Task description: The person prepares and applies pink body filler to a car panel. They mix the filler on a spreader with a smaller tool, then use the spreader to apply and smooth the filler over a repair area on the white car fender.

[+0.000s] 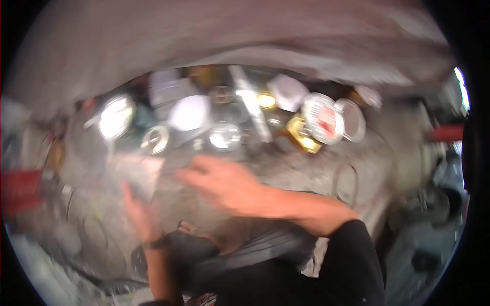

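My left hand point(142, 217) is raised at the left, a dark band on its wrist. One finger stretches up, apart from the blurred others, towards a pale pinkish sheet point(140, 171) on the grey surface. I see nothing held in it. My right hand point(222, 181) reaches in from the right, its fingers pointing left and smeared by motion. Whether they grip anything is hidden by the blur. Just beyond this hand sits a shiny round metal container point(225, 136). A smaller round piece with a pale rim point(154, 140) lies beyond the sheet.
At the back stand a bright round tin point(116, 117), a white container point(190, 112), a long light strip point(251, 104), a golden tin point(304, 133) and a white-rimmed round container with red in it point(323, 119). A thin wire loop point(346, 181) lies right. Grey cloth point(229, 30) hangs behind.
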